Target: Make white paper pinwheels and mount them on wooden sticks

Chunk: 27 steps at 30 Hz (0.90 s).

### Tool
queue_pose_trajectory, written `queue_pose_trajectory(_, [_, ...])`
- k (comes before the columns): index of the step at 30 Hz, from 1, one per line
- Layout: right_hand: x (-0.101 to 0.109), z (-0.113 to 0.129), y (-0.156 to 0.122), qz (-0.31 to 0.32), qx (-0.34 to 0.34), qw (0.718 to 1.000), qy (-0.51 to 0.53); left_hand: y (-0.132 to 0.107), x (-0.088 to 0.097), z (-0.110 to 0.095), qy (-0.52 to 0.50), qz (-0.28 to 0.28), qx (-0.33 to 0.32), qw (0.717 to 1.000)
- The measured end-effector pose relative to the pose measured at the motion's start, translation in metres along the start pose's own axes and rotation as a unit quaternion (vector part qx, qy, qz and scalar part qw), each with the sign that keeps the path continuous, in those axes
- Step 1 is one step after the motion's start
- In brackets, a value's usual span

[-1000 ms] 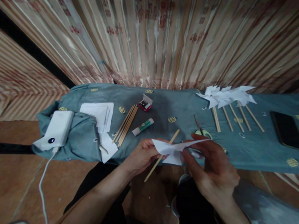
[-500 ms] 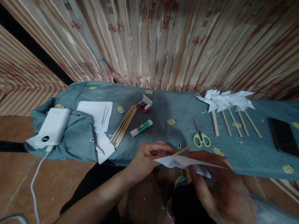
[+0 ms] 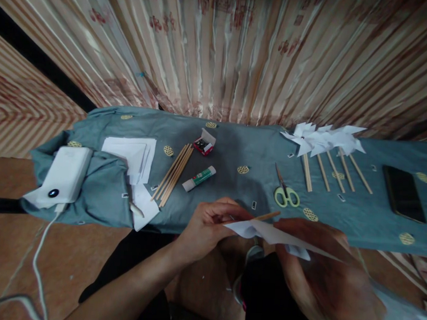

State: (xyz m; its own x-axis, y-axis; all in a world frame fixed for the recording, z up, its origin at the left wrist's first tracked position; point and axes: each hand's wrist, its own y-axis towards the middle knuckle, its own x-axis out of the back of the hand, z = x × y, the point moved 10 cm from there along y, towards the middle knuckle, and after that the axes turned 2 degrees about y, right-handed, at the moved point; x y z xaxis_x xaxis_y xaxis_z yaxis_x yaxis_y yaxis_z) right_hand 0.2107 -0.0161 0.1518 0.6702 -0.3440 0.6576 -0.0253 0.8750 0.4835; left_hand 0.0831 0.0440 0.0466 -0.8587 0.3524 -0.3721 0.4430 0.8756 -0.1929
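In front of the table's near edge, my left hand [image 3: 209, 225] is closed around a wooden stick [image 3: 270, 215], whose tip pokes out past the fingers. A folded white paper pinwheel [image 3: 277, 235] is at the stick, seen almost edge-on, and one corner touches my left fingers. My right hand [image 3: 332, 283], blurred, grips the pinwheel from the right with the thumb below it. How the paper joins the stick is hidden. Beyond the hands lie green-handled scissors [image 3: 286, 196], a glue stick [image 3: 199, 179] and a small open red box [image 3: 205, 143] of dark metal pieces.
Several loose wooden sticks [image 3: 172, 174] lie beside white paper sheets [image 3: 127, 150]. Several white pinwheels [image 3: 323, 140] on sticks rest at the back right, near a black phone [image 3: 404, 193]. A white power bank [image 3: 66, 172] with a cable [image 3: 38, 265] sits on the left.
My right hand and the pinwheel have moved slightly right and turned, the paper's right tip pointing lower. The stick has shifted a little right. The camera view has shifted slightly.
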Motion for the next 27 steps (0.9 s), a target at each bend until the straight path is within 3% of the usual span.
queue_pose_trajectory(4, [-0.004, 0.000, 0.004, 0.028, -0.001, 1.000, -0.010, 0.000, 0.000, -0.001, 0.026, 0.000, 0.001, 1.000])
queue_pose_trajectory(9, [0.003, 0.017, 0.007, -0.009, 0.080, 0.995, -0.065, 0.000, -0.001, -0.001, 0.041, 0.012, 0.004, 0.999])
queue_pose_trajectory(13, [0.001, 0.021, 0.006, -0.003, 0.096, 0.994, -0.060, 0.001, -0.001, -0.002, 0.025, 0.011, -0.003, 1.000])
queue_pose_trajectory(27, [-0.003, 0.002, 0.000, 0.014, 0.029, 0.999, -0.010, 0.000, -0.003, -0.002, 0.018, 0.006, 0.003, 1.000])
